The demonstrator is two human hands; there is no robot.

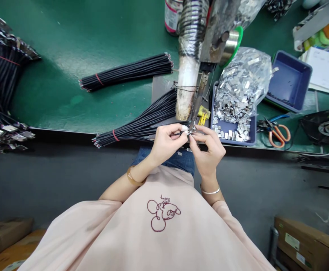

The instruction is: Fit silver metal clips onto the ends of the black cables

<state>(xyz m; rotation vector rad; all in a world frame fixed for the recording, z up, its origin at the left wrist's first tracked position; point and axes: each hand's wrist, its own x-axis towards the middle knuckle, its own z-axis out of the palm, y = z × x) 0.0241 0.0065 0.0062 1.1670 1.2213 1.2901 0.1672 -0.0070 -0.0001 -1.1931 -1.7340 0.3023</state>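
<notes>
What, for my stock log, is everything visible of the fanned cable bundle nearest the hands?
The black cable bundle has many thin cables with plastic-looking sheaths. A red band gathers them near the left end, where pale and reddish tips jut beyond the green table. Rightwards they fan out over a grey plate, some passing behind the white-wrapped tube. Contact with the left hand is unclear.

Left hand (168, 142) pinching black cable (178, 133), right hand (209, 148) just beside it, metal pieces (233, 134) in blue tray (250, 142)
</notes>
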